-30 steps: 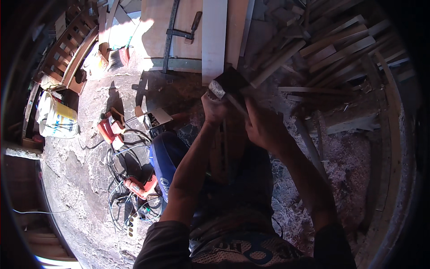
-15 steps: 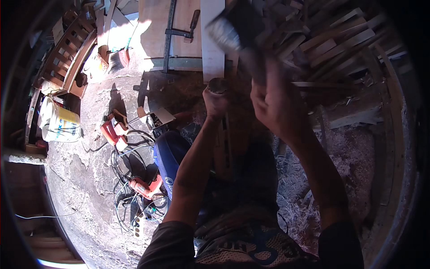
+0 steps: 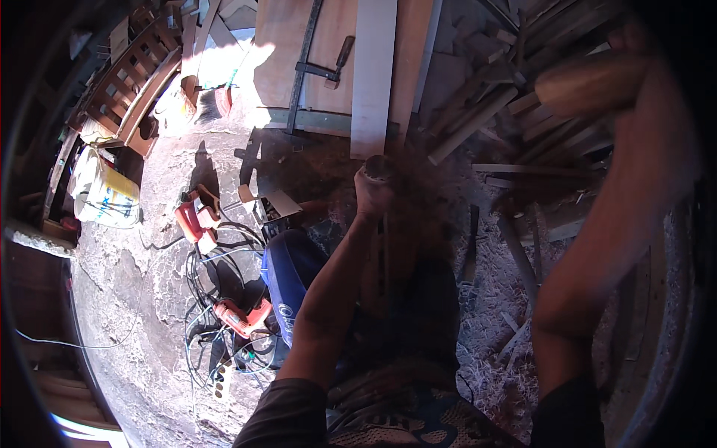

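Note:
My left hand (image 3: 373, 197) is wrapped round an upright chisel (image 3: 379, 167); its round butt shows above my fist, while the blade is hidden below. Under that fist runs a shaded piece of wood (image 3: 371, 269) with a dark narrow slot, lying between my legs. High at the right, my right hand (image 3: 633, 39) grips a wooden mallet (image 3: 586, 84). The mallet is blurred by motion and well apart from the chisel, and my right fingers are dim near the picture's rim.
Boards (image 3: 373, 82) and a bar clamp (image 3: 305, 67) lie ahead. Wood offcuts (image 3: 478, 123) are heaped at the far right. On the left floor are a red power tool (image 3: 196, 222), a red drill (image 3: 243, 317), tangled cords (image 3: 196, 284) and a white bucket (image 3: 108, 190). Shavings (image 3: 493, 328) cover the right floor.
My right hand has swung the mallet up and away to the right from above the chisel. My left hand keeps its hold on the chisel. The view has shifted slightly.

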Tool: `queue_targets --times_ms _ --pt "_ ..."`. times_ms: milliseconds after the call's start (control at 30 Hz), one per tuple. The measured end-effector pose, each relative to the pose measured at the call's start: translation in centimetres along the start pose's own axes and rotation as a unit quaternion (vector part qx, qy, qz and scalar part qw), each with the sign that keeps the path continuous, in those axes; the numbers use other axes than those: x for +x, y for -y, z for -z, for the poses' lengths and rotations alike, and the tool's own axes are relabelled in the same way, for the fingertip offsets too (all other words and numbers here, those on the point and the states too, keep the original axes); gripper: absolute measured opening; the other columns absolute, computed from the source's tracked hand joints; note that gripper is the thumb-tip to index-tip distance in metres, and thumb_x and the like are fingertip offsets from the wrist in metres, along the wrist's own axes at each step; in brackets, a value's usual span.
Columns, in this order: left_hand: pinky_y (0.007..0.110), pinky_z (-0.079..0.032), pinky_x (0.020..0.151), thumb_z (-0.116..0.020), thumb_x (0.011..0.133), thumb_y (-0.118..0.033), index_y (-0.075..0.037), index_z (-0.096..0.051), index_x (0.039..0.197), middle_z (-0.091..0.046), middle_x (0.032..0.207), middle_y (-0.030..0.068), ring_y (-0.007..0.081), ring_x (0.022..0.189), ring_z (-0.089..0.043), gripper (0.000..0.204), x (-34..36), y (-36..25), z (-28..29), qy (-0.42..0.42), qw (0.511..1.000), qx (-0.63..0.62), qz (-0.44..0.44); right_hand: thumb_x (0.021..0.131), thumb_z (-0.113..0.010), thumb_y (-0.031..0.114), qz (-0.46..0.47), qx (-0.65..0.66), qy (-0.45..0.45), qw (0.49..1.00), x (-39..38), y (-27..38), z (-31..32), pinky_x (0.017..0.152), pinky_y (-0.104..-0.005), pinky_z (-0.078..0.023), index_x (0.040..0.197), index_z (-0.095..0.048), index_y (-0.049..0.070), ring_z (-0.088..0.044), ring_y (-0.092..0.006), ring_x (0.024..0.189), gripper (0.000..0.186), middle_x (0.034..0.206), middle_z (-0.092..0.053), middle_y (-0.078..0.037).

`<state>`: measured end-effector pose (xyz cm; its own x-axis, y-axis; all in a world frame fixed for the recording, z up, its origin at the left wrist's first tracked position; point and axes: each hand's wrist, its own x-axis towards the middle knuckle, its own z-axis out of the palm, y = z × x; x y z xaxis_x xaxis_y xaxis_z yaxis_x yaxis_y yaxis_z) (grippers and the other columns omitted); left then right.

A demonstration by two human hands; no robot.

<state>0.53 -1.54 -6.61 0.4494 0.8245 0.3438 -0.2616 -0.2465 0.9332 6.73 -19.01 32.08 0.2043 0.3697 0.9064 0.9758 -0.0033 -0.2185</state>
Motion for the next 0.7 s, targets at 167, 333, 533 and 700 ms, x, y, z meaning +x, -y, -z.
queue_targets --times_ms 167,333,533,700 --pt "0.029 -0.057 0.070 -0.071 0.085 -0.006 0.000 -0.070 0.095 -0.072 0.087 0.0017 0.0106 0.078 -0.069 0.012 -1.5 0.3 1.1 0.012 0.998 0.043 -0.052 0.084 -0.067 0.007 -0.035 0.008 0.315 0.948 -17.1 -3.1 -7.4 0.081 -0.0508 -0.055 0.132 -0.045 0.002 -0.067 -0.0440 0.092 0.053 0.105 -0.064 -0.028" --pt "0.029 -0.054 0.072 -0.067 0.082 -0.003 -0.001 -0.069 0.096 -0.073 0.089 0.0040 0.0121 0.081 -0.068 0.014 -0.6 -0.5 0.9 0.041 0.999 -0.027 -0.013 0.085 -0.068 0.006 -0.155 0.083 0.434 0.883 -15.9 -2.0 -4.4 0.078 -0.0479 -0.054 0.145 -0.042 0.007 -0.068 -0.0415 0.090 0.066 0.113 -0.066 -0.026" --pt "0.029 -0.054 0.074 -0.072 0.082 -0.001 -0.003 -0.069 0.095 -0.072 0.088 0.0020 0.0114 0.084 -0.067 0.014 -0.8 -1.7 2.4 0.060 0.996 -0.043 0.047 0.089 -0.074 0.011 -0.022 0.065 0.033 0.997 -1.0 1.1 0.0 0.064 -0.0265 -0.056 0.138 -0.051 0.004 -0.067 -0.0120 0.075 0.055 0.086 -0.067 -0.006" --pt "0.030 -0.054 0.073 -0.075 0.081 -0.003 -0.003 -0.069 0.091 -0.072 0.087 0.0021 0.0114 0.082 -0.067 0.011 -0.6 -2.3 2.9 0.068 0.991 -0.085 0.072 0.086 -0.067 0.004 -0.048 -0.020 0.241 0.969 -12.0 -1.5 -6.1 0.073 -0.0467 -0.057 0.140 -0.042 0.002 -0.070 -0.0366 0.095 0.060 0.104 -0.066 -0.027"
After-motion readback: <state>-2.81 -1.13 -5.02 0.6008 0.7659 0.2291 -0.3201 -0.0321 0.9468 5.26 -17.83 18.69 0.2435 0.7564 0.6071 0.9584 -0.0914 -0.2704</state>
